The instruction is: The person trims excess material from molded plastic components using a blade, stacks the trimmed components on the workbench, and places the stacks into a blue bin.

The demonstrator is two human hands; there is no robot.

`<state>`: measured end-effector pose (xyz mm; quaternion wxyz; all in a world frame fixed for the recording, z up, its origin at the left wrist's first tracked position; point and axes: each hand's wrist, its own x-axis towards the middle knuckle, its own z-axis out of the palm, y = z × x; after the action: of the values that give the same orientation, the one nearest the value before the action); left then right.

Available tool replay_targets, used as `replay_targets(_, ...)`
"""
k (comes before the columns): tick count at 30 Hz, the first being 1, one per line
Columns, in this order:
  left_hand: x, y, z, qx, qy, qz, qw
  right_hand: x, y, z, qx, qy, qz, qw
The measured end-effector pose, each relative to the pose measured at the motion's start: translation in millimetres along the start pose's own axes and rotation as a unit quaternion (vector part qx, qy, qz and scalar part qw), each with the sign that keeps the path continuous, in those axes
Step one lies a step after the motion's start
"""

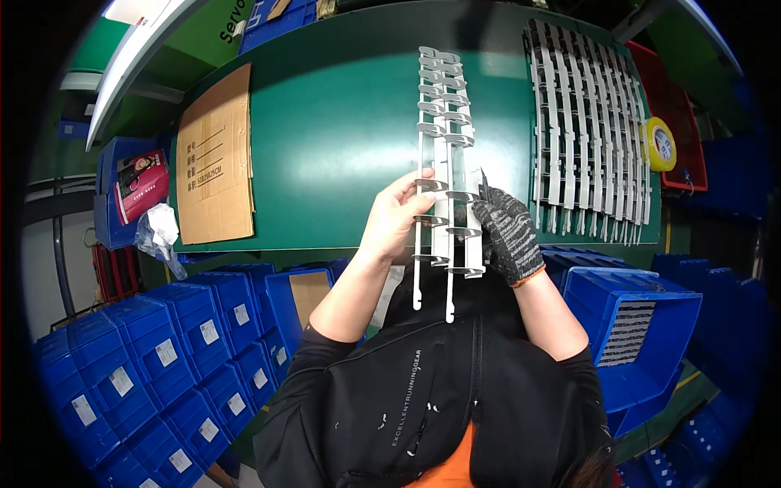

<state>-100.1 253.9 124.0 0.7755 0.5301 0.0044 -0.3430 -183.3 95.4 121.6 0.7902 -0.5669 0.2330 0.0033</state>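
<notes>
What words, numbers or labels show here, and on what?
I don't copy wording; places only.
Cardboard: dark characters, readable.
Black jacket: pale lettering, readable.
Green panel: dark lettering, readable.
Far blue box: white letters, unclear.
Pink package: too small.
Yellow tape roll: too small.
White crate labels: illegible.

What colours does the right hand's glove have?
The glove is mottled black and grey, its cuff orange; head view.

We are holding two long, pale grey slatted strips (440,240) side by side, pointing lengthwise away from us, above the green table (342,138). Each is showing a row of curved tabs (431,185) between its flat bar and thin rod, the rods' notched ends (450,314) extending past the table's near edge.
</notes>
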Motion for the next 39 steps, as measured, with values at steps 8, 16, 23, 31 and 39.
replay_targets(8,-7.2,-2.5,1.4,-0.013,-0.010,-0.020,1.000,-5.8,-8.9,1.7,-0.011,0.008,-0.018,1.000)
replay_targets(16,-6.0,-0.8,5.2,-0.024,-0.007,-0.030,0.999,-6.2,-11.9,2.0,0.066,-0.005,-0.002,0.998)
replay_targets(23,18.9,-26.3,1.7,-0.029,-0.022,0.006,0.999,22.0,-11.6,-16.5,-0.204,0.088,-0.149,0.964)
replay_targets(31,60.9,-79.4,-21.4,0.390,-0.080,0.055,0.916,46.3,20.9,-17.2,-0.510,0.049,-0.118,0.851)
replay_targets(39,120.6,-45.1,-45.2,0.329,-0.010,-0.029,0.944,48.9,50.7,-22.9,-0.538,0.058,-0.185,0.821)
